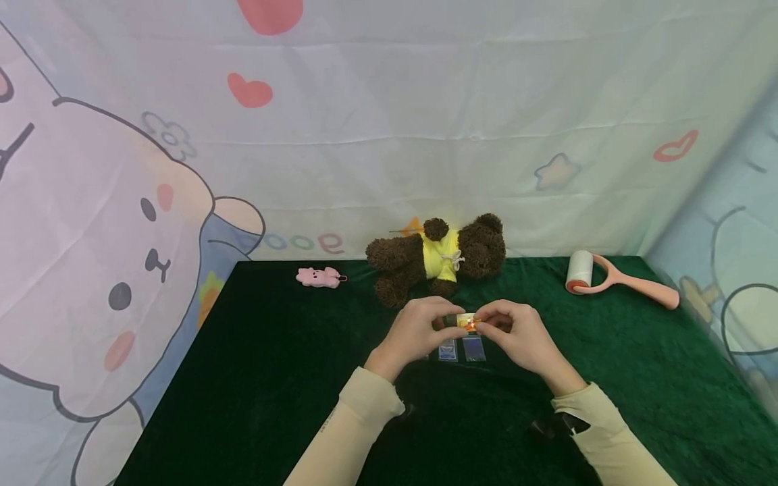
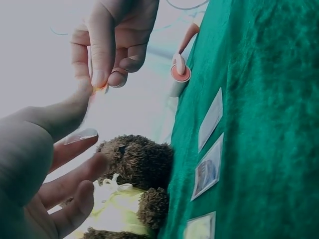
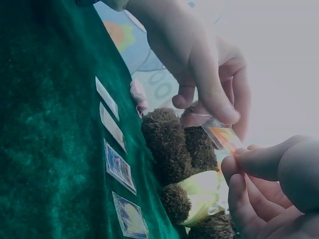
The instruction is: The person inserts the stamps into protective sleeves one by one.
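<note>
Above the dark green cloth, a small orange and yellow card (image 1: pixel 467 322) is held up between both hands, partly inside a clear plastic sleeve (image 3: pixel 202 119). My left hand (image 1: pixel 418 332) pinches the sleeve end between thumb and fingers. With thumb and fingertips, my right hand (image 1: pixel 518 335) pinches the card's other end. Just below the hands lie a blue patterned card (image 1: pixel 448 350) and a plain dark blue card (image 1: pixel 474 349). The right wrist view shows several cards in a row, among them a yellow and blue card (image 3: pixel 130 216).
Behind the hands, a brown teddy bear (image 1: pixel 477 250) in a yellow top lies on its side. A pink plush charm (image 1: pixel 319 277) is at the back left. At the back right rests a lint roller (image 1: pixel 632 282). A printed curtain (image 1: pixel 389 115) hangs behind the table.
</note>
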